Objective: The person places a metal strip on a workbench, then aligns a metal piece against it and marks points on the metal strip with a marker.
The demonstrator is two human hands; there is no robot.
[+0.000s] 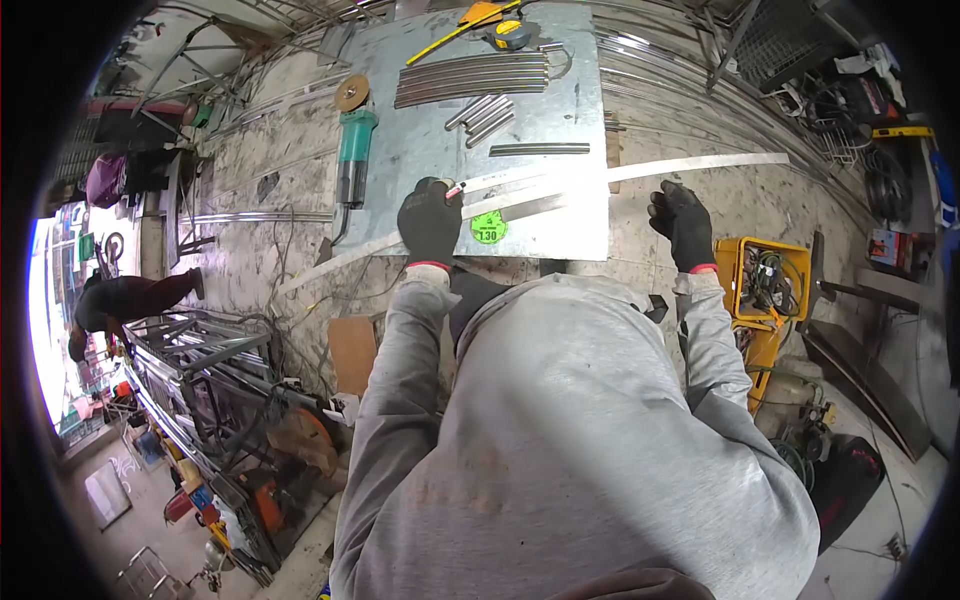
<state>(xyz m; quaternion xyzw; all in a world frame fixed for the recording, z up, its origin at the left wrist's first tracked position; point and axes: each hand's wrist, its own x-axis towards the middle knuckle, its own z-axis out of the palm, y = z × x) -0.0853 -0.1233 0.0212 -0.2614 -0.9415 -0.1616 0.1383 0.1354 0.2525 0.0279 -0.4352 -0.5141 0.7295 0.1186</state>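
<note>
My left hand (430,218), in a black glove, is closed around a marker (455,190) with a red and white end, over the near left part of the metal sheet (400,150). A long flat metal strip (700,167) lies slantwise across the sheet and past its right edge. Beside that hand is a round green sticker (489,227). My right hand (682,222), also gloved in black, is off the sheet's right side, below the strip; its fingers are curled, and what they hold, if anything, is hidden.
Metal tubes (470,80), short pipes (490,122), a tape measure (511,36) and an angle grinder (354,150) lie on the sheet. A yellow crate (735,275) with cables stands at the right. Another person (130,302) bends over at the far left, near metal frames (215,350).
</note>
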